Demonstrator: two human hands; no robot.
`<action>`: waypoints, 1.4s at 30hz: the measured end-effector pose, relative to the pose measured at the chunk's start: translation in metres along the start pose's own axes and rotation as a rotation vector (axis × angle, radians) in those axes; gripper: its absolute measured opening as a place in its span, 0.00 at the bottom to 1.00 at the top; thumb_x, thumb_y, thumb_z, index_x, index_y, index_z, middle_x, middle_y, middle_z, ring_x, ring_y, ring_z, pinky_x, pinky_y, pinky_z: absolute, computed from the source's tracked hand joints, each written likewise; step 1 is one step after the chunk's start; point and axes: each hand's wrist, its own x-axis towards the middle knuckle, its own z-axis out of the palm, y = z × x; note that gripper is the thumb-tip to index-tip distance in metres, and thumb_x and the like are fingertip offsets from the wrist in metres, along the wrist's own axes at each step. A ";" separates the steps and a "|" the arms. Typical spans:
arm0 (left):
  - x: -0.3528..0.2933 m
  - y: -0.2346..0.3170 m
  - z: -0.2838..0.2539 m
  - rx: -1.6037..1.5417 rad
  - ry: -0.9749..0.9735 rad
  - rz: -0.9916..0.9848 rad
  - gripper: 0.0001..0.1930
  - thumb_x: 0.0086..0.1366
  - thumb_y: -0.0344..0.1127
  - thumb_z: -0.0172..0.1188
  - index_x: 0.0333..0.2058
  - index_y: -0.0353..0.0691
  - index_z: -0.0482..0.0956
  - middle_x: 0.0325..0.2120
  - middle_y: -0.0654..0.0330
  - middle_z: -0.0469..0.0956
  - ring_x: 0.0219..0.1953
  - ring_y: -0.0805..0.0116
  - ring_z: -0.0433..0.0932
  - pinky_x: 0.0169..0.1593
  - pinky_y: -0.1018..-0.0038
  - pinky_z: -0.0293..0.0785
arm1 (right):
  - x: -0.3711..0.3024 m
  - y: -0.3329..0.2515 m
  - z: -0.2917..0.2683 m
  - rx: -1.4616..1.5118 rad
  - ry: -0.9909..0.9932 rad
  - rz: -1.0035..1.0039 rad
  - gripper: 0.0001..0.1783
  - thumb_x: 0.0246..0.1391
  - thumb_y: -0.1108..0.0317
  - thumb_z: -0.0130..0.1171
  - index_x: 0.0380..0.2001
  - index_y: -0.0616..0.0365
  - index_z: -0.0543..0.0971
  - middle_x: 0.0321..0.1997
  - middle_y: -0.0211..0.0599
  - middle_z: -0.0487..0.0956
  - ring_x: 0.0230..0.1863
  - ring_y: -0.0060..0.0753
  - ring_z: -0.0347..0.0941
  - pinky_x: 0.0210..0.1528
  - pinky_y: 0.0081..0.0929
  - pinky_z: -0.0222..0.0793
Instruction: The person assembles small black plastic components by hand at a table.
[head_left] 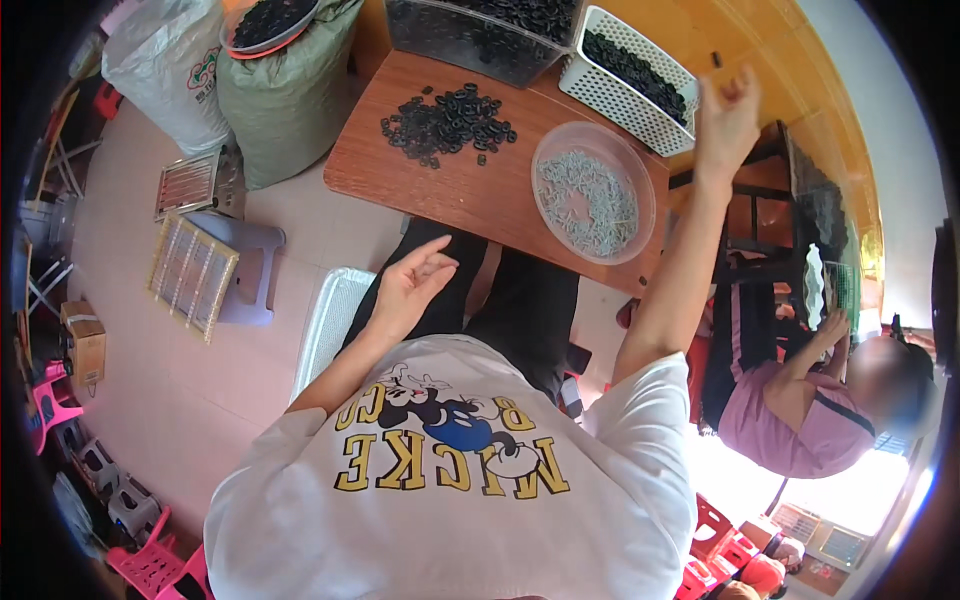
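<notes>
My right hand [730,125] is raised at the right end of the table beside a white perforated basket [577,75] of small black parts. Its fingers are spread and hold nothing visible. Just past the fingertips a single small black piece [716,60] shows apart from the hand. Over my lap hovers my left hand [408,288], fingers loosely bent and apart, with nothing visible in it. A pile of small black ring-like parts [450,122] lies on the brown wooden table [372,140]. Nearer my right arm, a round clear bowl [650,205] holds many small silvery screw-like pieces.
A large clear bin [430,45] of black parts stands at the table's far edge. Two full sacks [285,110] are at the far left, one bearing a tray. A purple stool [255,265] with a rack is left. Another person [790,425] sits at right.
</notes>
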 end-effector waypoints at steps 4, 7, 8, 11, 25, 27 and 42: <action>-0.010 -0.012 -0.011 0.076 0.066 -0.068 0.19 0.63 0.28 0.56 0.53 0.35 0.70 0.38 0.59 0.78 0.40 0.78 0.75 0.46 0.82 0.69 | -0.089 -0.067 0.023 0.371 -0.440 0.173 0.13 0.51 0.65 0.60 0.38 0.61 0.80 0.37 0.44 0.81 0.38 0.32 0.78 0.43 0.27 0.70; -0.008 -0.007 -0.013 0.163 0.022 -0.088 0.16 0.63 0.28 0.56 0.50 0.36 0.74 0.38 0.57 0.78 0.41 0.75 0.76 0.46 0.81 0.70 | -0.170 -0.094 0.046 0.518 -0.647 0.063 0.09 0.50 0.69 0.58 0.29 0.65 0.79 0.31 0.51 0.78 0.33 0.52 0.75 0.38 0.39 0.71; -0.008 -0.005 -0.014 0.207 0.000 -0.095 0.15 0.63 0.28 0.56 0.49 0.36 0.75 0.38 0.57 0.78 0.41 0.74 0.76 0.46 0.80 0.70 | -0.195 -0.092 0.063 0.551 -0.633 0.010 0.08 0.50 0.69 0.58 0.29 0.64 0.79 0.32 0.52 0.77 0.34 0.55 0.74 0.37 0.40 0.71; -0.006 -0.005 -0.018 0.263 -0.047 -0.075 0.14 0.62 0.28 0.56 0.47 0.37 0.76 0.37 0.57 0.78 0.40 0.73 0.77 0.46 0.80 0.71 | -0.222 -0.097 0.083 0.351 -0.627 0.111 0.09 0.48 0.68 0.61 0.30 0.64 0.80 0.32 0.52 0.76 0.34 0.54 0.74 0.37 0.39 0.70; -0.003 -0.005 -0.020 0.171 0.014 -0.163 0.12 0.62 0.27 0.56 0.44 0.33 0.77 0.35 0.57 0.79 0.38 0.74 0.77 0.44 0.80 0.71 | -0.222 -0.098 0.086 0.310 -0.646 0.065 0.10 0.52 0.69 0.55 0.28 0.68 0.76 0.30 0.51 0.75 0.30 0.49 0.77 0.32 0.38 0.73; 0.002 0.000 -0.021 0.124 0.077 -0.136 0.12 0.63 0.30 0.56 0.44 0.32 0.77 0.33 0.57 0.80 0.35 0.75 0.77 0.42 0.80 0.71 | -0.216 -0.106 0.060 0.618 -0.720 0.292 0.11 0.53 0.68 0.55 0.29 0.68 0.77 0.29 0.49 0.76 0.30 0.41 0.77 0.31 0.33 0.73; 0.036 0.028 0.018 -0.272 -0.153 -0.449 0.11 0.65 0.36 0.55 0.30 0.34 0.78 0.22 0.61 0.77 0.20 0.76 0.73 0.24 0.83 0.68 | -0.247 -0.074 -0.042 1.192 -0.898 0.695 0.07 0.46 0.75 0.62 0.31 0.64 0.80 0.29 0.35 0.78 0.28 0.20 0.74 0.33 0.18 0.69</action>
